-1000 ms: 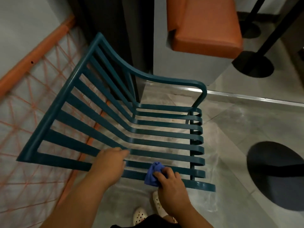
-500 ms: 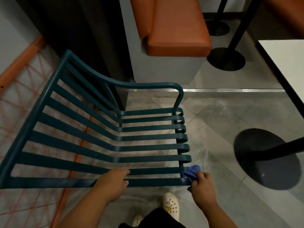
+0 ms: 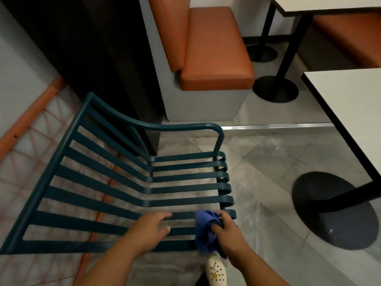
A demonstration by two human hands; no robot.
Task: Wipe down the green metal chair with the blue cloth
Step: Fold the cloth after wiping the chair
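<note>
The dark green metal chair fills the lower left, its slatted seat and back seen from above. My left hand rests on the nearest seat slats, fingers curled over one of them. Just to its right, my right hand grips the bunched blue cloth and presses it on the near slats by the seat's front curled edge. The cloth hides part of those slats.
An orange padded bench stands behind the chair. White tables on black pedestal bases stand at the right. An orange netted frame lies at the left. My white shoe is below the chair's near edge.
My right hand has slid the cloth along the near slats to the seat's right end, then a little back left. The view has tilted up, showing more bench and tables. My left hand stays on the slat.
</note>
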